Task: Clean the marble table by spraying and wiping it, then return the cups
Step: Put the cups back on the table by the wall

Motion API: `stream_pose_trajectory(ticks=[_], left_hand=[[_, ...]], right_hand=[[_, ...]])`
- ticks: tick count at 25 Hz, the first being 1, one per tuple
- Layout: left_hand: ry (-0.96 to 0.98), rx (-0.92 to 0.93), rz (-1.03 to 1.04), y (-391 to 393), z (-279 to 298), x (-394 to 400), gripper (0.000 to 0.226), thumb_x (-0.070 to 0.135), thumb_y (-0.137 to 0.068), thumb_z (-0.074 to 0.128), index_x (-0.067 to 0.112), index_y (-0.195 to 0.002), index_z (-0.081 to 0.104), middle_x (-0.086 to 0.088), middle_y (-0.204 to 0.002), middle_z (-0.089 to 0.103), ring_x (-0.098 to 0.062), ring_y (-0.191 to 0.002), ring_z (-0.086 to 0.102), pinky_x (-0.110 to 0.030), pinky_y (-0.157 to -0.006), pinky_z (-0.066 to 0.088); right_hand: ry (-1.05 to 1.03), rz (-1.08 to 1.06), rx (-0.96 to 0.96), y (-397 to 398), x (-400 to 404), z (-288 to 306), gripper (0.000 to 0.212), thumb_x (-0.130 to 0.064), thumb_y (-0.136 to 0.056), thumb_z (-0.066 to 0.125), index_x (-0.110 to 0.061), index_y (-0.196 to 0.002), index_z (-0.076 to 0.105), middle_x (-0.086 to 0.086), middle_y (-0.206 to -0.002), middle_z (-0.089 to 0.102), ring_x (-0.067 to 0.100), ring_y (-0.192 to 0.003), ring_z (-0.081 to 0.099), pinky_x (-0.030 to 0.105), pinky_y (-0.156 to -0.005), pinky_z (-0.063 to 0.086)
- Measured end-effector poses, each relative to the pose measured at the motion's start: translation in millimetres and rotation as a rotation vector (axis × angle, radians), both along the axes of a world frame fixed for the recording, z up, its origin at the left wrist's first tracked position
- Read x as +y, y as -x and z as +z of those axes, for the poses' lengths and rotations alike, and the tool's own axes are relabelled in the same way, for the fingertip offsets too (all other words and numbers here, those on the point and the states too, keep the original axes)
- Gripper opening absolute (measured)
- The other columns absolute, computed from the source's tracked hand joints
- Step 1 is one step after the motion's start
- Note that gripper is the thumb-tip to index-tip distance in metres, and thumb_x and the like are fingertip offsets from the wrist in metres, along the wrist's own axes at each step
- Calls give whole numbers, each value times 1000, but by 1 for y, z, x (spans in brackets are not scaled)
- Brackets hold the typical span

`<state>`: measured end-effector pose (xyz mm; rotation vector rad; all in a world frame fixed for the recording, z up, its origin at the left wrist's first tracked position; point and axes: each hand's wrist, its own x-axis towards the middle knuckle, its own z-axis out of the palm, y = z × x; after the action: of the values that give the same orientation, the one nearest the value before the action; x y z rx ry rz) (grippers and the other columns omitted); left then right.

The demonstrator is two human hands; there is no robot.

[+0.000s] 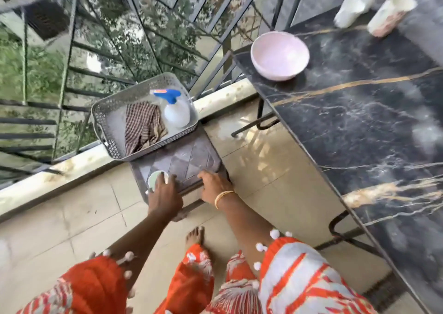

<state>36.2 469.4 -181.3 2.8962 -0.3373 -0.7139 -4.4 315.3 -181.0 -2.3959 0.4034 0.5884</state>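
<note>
**Cup at the low brown stool; table not yet cleared**

Landmark: the low brown plastic stool on the tiled balcony floor, beside the black marble table with gold and white veining.

Left hand: reaches down to the near left corner of the stool, fingers curled over a small pale green cup standing upright there. Grip appears closed round the rim; whether the cup is being set down or picked up cannot be told from this frame.

Right hand: rests on the near edge of the stool, right of the cup, holding nothing. Fingers partly hidden at the edge; probably bracing the stool or the bent body. A gold bangle sits on that wrist.

On the far end of the stool: grey perforated plastic tray, holding a brown checked cloth and a clear spray bottle with blue trigger. Neither is in use.

On the table, well apart from the stool: a pale pink bowl near the railing-side corner, and three pale cups, blurred, at the far end.

Judgement: the stool serves as a parking place so the marble can be sprayed unobstructed. Items remain on the table, so clearing looks unfinished.
</note>
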Motion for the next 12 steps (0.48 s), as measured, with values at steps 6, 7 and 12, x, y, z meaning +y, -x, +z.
stream_pose_trajectory(ticks=[6, 7, 12], left_hand=[[161, 128, 159, -36, -50, 79, 62, 21, -83, 68, 7, -136, 39, -28, -125, 51, -47, -111, 53, -47, -86, 46], [192, 173, 182, -41, -58, 81, 57, 23, -84, 68, 6, -132, 44, -28, -119, 58, -46, -108, 56, -43, -82, 45], [302, 167, 332, -41, -69, 81, 29, 12, -88, 59, 8, -116, 63, -19, -105, 70, -38, -101, 63, -38, -80, 47]], right_hand=[[-83, 72, -22, -51, 87, -60, 96, -13, -71, 75, -21, -149, 20, 14, -140, 42, 36, -128, 45, 47, -105, 40], [-99, 63, -35, -58, 91, -66, 98, -14, -70, 77, -24, -150, 20, 13, -140, 43, 36, -127, 45, 47, -104, 41], [-145, -17, -137, -58, 100, -85, 86, -22, -67, 83, -27, -142, 40, 6, -132, 54, 33, -120, 52, 42, -97, 46]])
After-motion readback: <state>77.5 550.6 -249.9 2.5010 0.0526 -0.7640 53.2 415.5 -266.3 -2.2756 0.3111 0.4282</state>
